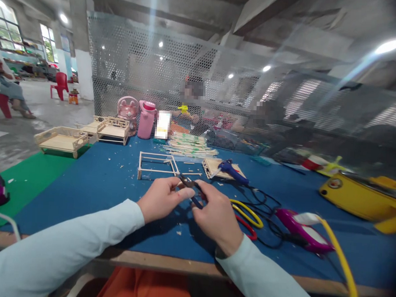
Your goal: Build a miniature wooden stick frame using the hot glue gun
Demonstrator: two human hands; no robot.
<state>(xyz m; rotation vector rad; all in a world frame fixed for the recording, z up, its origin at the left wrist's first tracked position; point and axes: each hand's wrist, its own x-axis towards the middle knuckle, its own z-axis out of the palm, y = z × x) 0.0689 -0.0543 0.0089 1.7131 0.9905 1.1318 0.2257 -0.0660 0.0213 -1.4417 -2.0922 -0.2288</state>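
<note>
My right hand (215,212) is closed round a pair of cutting pliers (197,203) with dark blue handles, their jaws pointing away and to the left. Close beside the jaws, my left hand (166,197) is pinched; what its fingers hold is too small or hidden to name. Just beyond my hands stands a small frame of thin wooden sticks (156,170). To its right lies a flat wooden piece (210,166) with a blue glue gun (231,169) resting on it.
Wooden miniature beds (62,141) stand at the left. Behind are a pile of thin sticks (188,144), a pink bottle (146,122) and a perforated screen (139,67). At right lie cables, a purple power strip (304,232) and a yellow case (356,195). People sit beyond the screen.
</note>
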